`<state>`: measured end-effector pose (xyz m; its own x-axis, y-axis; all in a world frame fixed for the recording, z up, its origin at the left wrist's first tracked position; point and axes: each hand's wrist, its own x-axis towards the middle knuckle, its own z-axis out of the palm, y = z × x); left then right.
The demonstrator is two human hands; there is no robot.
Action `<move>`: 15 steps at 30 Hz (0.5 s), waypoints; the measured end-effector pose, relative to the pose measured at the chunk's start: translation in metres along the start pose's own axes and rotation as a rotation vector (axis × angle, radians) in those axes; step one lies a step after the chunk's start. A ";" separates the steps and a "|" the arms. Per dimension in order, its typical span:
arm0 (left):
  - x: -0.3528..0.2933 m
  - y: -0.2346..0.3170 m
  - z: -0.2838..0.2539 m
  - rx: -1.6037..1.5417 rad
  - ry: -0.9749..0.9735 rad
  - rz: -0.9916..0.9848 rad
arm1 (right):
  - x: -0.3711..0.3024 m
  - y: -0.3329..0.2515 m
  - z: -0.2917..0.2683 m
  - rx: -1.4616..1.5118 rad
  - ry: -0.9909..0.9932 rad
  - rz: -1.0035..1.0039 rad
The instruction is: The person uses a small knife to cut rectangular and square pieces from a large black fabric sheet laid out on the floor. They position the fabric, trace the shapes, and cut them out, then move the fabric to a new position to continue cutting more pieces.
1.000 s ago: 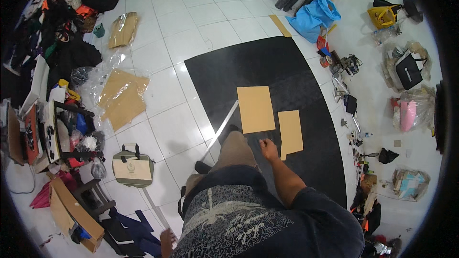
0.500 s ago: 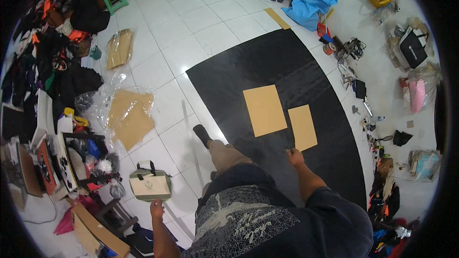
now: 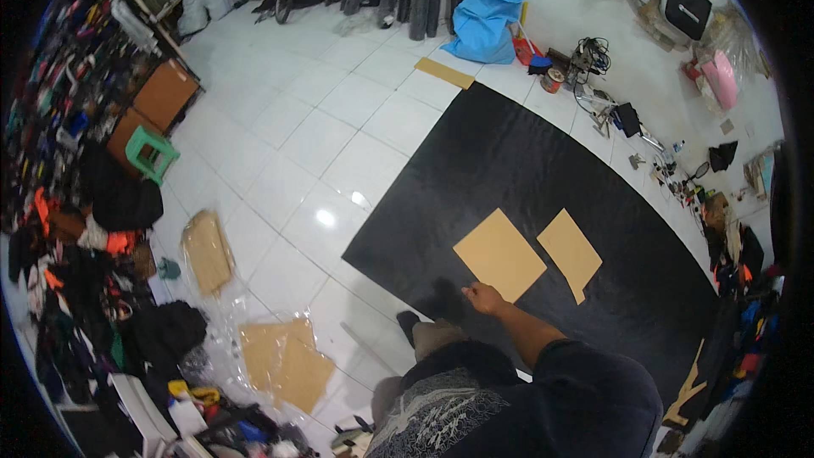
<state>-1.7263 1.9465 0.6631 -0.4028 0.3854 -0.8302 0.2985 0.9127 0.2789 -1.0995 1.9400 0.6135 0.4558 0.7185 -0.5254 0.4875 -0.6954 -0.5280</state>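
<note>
1. Left: a green plastic stool (image 3: 153, 155) stands upright on the white tiled floor (image 3: 271, 127), apart from where I work, presumably to leave me walking room.
2. Nearer, tan sheets (image 3: 288, 360) lie in clear plastic, probably to keep them clean.
3. A long pale strip (image 3: 370, 349) lies on the tiles just left of my dark-socked foot (image 3: 408, 327). My left fingers are out of view, so I cannot tell their state.
4. The black sheet (image 3: 424, 229) is spread flat, I judge so pieces can lie level on it.
5. My right hand (image 3: 486, 298) is over the near corner of the larger tan card (image 3: 500, 246); its fingers are curled in, with nothing visible in them. I cannot tell whether they touch the card.
6. That card lies flat, turned cornerwise to me.
7. Just right, the smaller tan card (image 3: 570, 250), tabbed at its near end, lies apart from it, perhaps so their edges stay clear of each other.
</note>
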 end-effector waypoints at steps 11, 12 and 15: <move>0.119 0.483 0.035 0.324 -0.131 0.464 | 0.189 -0.107 -0.024 0.106 0.123 0.328; 0.131 0.536 0.046 0.377 -0.144 0.500 | 0.197 -0.110 -0.015 0.145 0.100 0.365; 0.158 0.728 0.076 0.485 -0.149 0.602 | 0.245 -0.114 0.013 0.242 0.138 0.523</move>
<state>-1.5068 2.6613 0.6983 0.0577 0.7412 -0.6689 0.7866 0.3788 0.4876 -1.0527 2.1953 0.5362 0.6902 0.2632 -0.6740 -0.0045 -0.9299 -0.3678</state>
